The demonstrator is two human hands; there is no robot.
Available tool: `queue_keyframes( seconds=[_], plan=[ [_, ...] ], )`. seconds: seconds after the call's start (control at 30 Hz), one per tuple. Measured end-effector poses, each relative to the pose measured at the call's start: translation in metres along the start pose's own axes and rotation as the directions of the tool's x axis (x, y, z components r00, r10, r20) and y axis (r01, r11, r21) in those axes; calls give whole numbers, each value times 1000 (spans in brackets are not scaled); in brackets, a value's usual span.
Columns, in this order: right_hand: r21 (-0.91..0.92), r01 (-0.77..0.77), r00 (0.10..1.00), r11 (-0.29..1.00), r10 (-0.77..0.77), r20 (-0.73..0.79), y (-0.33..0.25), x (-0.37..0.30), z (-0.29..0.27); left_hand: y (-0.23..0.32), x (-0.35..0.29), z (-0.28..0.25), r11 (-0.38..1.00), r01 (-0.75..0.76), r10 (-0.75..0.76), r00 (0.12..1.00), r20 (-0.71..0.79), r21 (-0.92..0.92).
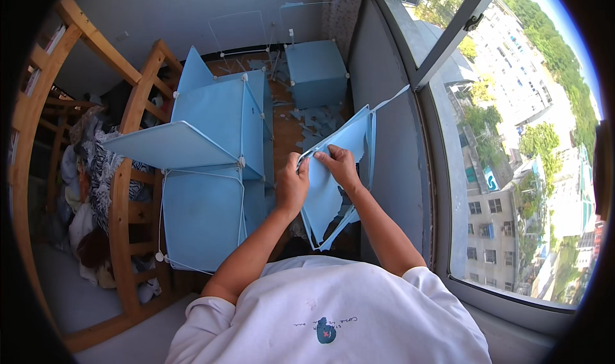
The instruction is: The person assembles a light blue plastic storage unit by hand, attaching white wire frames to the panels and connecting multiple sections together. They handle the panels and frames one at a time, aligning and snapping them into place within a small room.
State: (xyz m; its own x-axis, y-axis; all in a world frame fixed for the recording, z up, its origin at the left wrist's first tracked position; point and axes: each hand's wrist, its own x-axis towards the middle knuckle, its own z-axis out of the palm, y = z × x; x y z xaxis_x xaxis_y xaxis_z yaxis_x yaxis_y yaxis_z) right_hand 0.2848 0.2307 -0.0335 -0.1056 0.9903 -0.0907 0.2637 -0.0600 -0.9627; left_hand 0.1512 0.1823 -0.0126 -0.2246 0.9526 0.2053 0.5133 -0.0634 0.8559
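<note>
In front of me, between the blue cube shelves and the window wall, I hold a light blue storage panel (327, 194) tilted on its corner. Its blue sheet is torn with ragged edges, and parts of its thin pale rim stand bare. My left hand (293, 183) is closed on the panel's upper left edge, thumb and fingers pinching. Close beside it, my right hand (341, 165) pinches the same edge with its fingers bent over the sheet. A loose strip (391, 98) sticks out from the panel's upper right corner.
Blue cube shelves (211, 117) with white connectors stand at the left. Another blue cube (317, 75) is farther back. Torn blue scraps (318, 122) litter the wooden floor. A wooden bed frame (125, 191) with heaped clothes is far left; an open window (461, 31) is right.
</note>
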Motion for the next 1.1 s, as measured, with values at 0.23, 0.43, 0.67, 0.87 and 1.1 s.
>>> queue_keyframes(
  seconds=[0.23,0.43,0.67,0.87,1.1],
  plan=[
    [-245,167,985,955,-174,-6,8,-1,-1,9,-2,8,998,57,-57,996,-73,-7],
    [142,-86,990,986,70,119,15,-1,-6,8,-9,4,994,-9,7,1000,-23,-106],
    [336,-280,937,899,180,301,18,-11,-18,4,-23,5,996,-89,88,995,-45,-25],
    [725,-333,926,604,355,130,56,0,-45,9,-28,6,989,-138,132,987,-94,-53],
    [498,-416,840,761,531,-110,50,39,-82,7,-43,-2,983,-178,177,984,-31,-50]
  ],
)
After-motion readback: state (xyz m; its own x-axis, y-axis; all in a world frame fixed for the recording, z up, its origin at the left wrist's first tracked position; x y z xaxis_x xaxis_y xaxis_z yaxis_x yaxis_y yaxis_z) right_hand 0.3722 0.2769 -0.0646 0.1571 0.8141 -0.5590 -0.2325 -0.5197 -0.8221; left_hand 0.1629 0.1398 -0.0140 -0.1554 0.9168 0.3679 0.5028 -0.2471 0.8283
